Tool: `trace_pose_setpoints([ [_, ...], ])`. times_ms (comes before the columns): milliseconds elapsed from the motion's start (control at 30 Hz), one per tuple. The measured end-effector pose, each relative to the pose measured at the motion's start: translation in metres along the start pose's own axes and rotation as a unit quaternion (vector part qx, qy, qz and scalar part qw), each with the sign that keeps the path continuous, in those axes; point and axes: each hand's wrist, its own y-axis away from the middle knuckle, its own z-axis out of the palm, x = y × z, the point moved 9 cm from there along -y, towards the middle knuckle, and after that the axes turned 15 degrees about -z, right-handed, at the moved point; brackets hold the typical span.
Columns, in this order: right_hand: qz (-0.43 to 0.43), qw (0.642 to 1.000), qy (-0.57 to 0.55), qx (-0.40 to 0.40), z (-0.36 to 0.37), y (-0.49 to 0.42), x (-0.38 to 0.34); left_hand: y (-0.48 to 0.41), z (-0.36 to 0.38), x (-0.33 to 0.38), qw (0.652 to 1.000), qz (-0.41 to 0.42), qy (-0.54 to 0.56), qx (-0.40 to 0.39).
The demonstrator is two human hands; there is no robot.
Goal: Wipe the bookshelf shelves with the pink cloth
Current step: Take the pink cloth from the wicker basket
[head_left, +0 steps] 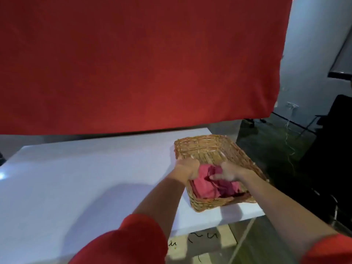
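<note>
Can't really see the left hand's (187, 167) fingertips, they're buried in the pink cloth (204, 188). Both it and the right hand (227, 173) are curled round the cloth, which is bunched up in the near end of the wicker basket (202, 142) on the white table's (76, 178) right corner. A big red sheet (133, 63) hangs behind, and the room off right is dim and blurry.

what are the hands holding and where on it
Both hold the pink cloth in the wicker basket: the left hand grips its far left edge, the right hand its bunched middle.
</note>
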Motion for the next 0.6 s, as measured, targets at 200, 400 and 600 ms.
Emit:
trace_pose_setpoints([
  [200,0.056,0.998,0.028,-0.024,0.024,-0.019,0.034,-0.014,0.027,0.013,0.995,-0.054,-0.077,0.025],
  [400,0.047,0.997,-0.054,0.034,0.011,-0.022,0.031,-0.019,0.032,0.016,0.997,-0.080,-0.018,-0.005],
  [600,0.057,0.994,-0.052,0.078,0.011,-0.016,0.018,-0.012,0.027,0.021,0.991,-0.069,0.107,-0.037],
])
